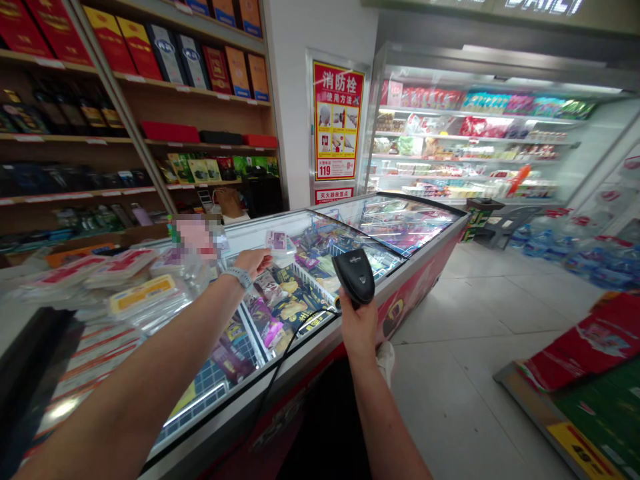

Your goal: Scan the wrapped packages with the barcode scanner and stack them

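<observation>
My right hand [359, 323] is wrapped round the handle of a black barcode scanner [354, 275], held up above the near edge of the chest freezer. A black cord [280, 365] trails from it across the freezer edge. Stretched out over the glass, my left hand [254, 262] has its fingers closed at the near edge of a clear plastic pack [278, 243] with a pink-purple label; the fingertips are partly hidden. Left of that arm, more clear packs with red labels [123, 263] lie in piles, along with a yellow-labelled pack [143, 295].
The glass-topped freezer [420, 293] holds wrapped ice creams [290, 300] in wire baskets. Shelves of boxes [220, 70] stand behind at left. An open fridge [480, 140], a grey stool [515, 223] and bottled water [610, 257] are at right. A red-and-green stack [590, 353] sits nearer.
</observation>
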`<state>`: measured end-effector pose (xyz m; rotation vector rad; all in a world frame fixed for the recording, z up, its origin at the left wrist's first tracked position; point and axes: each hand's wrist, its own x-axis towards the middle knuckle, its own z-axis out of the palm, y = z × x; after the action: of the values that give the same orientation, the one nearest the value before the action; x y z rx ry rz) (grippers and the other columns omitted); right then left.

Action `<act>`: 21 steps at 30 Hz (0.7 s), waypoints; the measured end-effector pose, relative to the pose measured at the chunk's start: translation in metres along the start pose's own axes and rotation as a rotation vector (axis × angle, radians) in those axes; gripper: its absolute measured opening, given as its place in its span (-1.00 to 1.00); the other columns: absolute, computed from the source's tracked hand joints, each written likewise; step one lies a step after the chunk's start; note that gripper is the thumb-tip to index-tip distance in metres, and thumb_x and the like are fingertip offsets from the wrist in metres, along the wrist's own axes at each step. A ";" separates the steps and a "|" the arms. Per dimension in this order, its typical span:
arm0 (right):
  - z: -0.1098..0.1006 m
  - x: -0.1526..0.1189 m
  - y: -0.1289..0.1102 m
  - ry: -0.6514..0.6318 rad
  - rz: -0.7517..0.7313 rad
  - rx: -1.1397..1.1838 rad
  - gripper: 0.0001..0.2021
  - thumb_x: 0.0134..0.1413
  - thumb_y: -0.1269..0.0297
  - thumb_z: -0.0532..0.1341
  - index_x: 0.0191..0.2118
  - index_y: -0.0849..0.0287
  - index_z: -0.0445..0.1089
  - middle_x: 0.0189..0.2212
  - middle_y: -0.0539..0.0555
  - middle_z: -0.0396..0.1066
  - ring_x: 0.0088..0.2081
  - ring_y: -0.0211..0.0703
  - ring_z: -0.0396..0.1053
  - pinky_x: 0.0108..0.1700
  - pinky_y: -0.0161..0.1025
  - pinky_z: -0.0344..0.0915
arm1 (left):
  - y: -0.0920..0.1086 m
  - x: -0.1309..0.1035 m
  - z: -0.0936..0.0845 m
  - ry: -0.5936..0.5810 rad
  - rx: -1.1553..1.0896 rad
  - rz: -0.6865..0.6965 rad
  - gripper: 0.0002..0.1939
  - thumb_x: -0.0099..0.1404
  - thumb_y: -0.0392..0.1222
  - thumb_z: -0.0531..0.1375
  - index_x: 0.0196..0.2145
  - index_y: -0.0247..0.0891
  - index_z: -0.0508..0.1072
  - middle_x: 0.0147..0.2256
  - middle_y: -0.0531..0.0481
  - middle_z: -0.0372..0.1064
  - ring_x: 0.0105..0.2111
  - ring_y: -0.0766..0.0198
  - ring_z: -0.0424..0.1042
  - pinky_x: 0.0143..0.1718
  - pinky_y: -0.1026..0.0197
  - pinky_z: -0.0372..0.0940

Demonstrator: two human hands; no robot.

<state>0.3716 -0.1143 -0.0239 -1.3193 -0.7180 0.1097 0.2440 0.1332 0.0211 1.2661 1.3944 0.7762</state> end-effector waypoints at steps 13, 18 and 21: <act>0.015 -0.007 -0.010 -0.168 -0.117 -0.136 -0.67 0.06 0.22 0.25 -0.04 0.19 0.40 -0.17 0.15 0.51 -0.12 0.01 0.46 -0.05 -0.12 0.35 | -0.027 -0.075 -0.083 0.187 0.149 0.461 -0.71 0.17 0.06 0.25 -0.30 -0.21 0.51 -0.30 -0.07 0.55 -0.24 0.11 0.51 -0.29 0.17 0.37; 0.024 -0.010 -0.011 -0.301 -0.252 -0.213 -0.71 0.04 0.33 0.21 -0.07 0.18 0.38 -0.18 0.15 0.46 -0.13 -0.01 0.43 -0.06 -0.13 0.35 | -0.046 -0.082 -0.103 0.254 0.248 0.569 -0.61 0.10 0.18 0.21 -0.30 -0.18 0.49 -0.30 -0.08 0.55 -0.22 0.06 0.50 -0.26 0.14 0.38; 0.033 -0.013 -0.014 -0.388 -0.310 -0.268 -0.71 0.04 0.38 0.17 -0.07 0.17 0.36 -0.18 0.15 0.43 -0.10 0.01 0.40 -0.01 -0.09 0.33 | -0.057 -0.087 -0.109 0.286 0.309 0.599 -0.59 0.13 0.20 0.15 -0.27 -0.19 0.46 -0.27 -0.10 0.55 -0.23 0.07 0.50 -0.23 0.13 0.38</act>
<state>0.3394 -0.0969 -0.0145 -1.4389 -1.2956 0.0186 0.1142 0.0564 0.0171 1.9184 1.4045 1.2152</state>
